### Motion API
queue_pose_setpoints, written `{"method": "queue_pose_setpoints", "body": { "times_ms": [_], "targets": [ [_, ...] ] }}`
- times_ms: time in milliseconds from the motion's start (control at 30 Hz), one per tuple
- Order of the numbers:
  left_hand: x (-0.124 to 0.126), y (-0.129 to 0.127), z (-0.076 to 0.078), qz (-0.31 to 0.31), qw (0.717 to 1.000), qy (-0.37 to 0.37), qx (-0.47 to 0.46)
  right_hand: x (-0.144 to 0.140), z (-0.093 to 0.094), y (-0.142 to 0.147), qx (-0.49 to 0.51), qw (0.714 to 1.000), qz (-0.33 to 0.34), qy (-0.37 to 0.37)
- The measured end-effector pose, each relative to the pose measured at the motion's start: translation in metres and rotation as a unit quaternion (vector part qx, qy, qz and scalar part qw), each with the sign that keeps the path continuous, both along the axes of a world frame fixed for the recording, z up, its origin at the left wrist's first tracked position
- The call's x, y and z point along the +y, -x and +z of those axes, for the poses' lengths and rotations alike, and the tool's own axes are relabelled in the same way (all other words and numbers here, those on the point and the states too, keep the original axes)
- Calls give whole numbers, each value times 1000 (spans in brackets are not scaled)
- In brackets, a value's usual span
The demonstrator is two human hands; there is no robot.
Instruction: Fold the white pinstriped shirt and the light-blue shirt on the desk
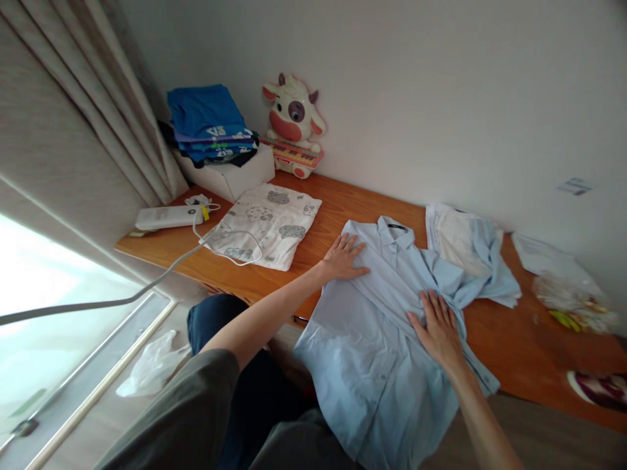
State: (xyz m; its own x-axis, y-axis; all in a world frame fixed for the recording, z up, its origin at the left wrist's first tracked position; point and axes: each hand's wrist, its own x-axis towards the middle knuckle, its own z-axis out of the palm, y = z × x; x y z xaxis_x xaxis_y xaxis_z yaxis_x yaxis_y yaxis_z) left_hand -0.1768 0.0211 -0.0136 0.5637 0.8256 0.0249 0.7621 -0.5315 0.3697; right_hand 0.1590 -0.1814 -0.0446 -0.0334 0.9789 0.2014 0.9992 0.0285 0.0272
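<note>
A light blue button-up shirt (377,313) is spread over the wooden tabletop, its collar toward the wall and its lower part hanging over the front edge. My left hand (343,259) lies flat near the shirt's shoulder, fingers spread. On the other side, my right hand (439,328) rests flat on the shirt's front and sleeve, fingers stretched out. Neither hand grips anything. One sleeve reaches toward a crumpled pile of white and light blue cloth (460,241) at the back.
A folded white printed cloth (274,219) lies left, crossed by a white cable (161,277). Beyond are a white power strip (169,217), a white box (245,176) under folded blue clothes (208,121), and a cow toy piano (294,130). Plastic bags (573,294) lie right.
</note>
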Motion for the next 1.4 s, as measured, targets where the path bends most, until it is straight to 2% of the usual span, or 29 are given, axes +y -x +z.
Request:
{"method": "queue_pose_setpoints", "body": {
  "times_ms": [133,200,233,267,300,333,367,400,467,500,567,633,700,767,867,967,1133,1300,1400],
  "targets": [
    [4,1,10,9,998,8,-55,-1,5,5,-8,1000,-8,-4],
    [-7,7,21,26,985,8,-173,-2,7,8,-16,1000,-15,-4],
    [-19,11,27,47,964,2,-261,-2,8,9,-19,1000,-18,-2],
    [-36,16,30,73,934,-7,-349,-2,9,10,-22,1000,-22,1],
    [-58,22,31,111,891,-18,-441,-2,10,11,-24,999,-24,3],
    [-84,27,28,154,861,-31,-484,-2,10,11,-26,999,-26,8],
    [-113,33,22,189,844,-42,-500,-2,10,11,-28,999,-25,13],
    [-144,38,12,237,818,-55,-521,-2,10,11,-28,999,-24,17],
    [-204,46,-16,387,706,-85,-587,-1,10,10,-24,999,-21,21],
    [-230,48,-31,418,692,-79,-583,-1,9,10,-19,999,-21,22],
    [-270,51,-60,450,694,-54,-560,-1,10,10,-7,1000,-20,21],
    [-292,51,-80,448,712,-5,-540,-1,10,11,-3,1000,-18,22],
    [-301,51,-92,428,736,64,-521,-2,11,12,-5,1000,-19,23],
    [-305,51,-96,396,764,124,-494,-2,12,13,-12,999,-21,24],
    [-309,48,-94,341,809,160,-452,-3,14,15,-18,999,-23,23],
    [-314,43,-87,308,828,180,-432,-3,14,16,-14,999,-27,22],
    [-314,39,-69,328,828,165,-424,-3,14,16,-10,999,-32,27],
    [-314,46,-52,254,822,200,-469,-2,13,14,-16,999,-34,27],
    [-315,49,-48,257,806,227,-482,-3,13,15,-17,999,-33,23]
  ]
}}
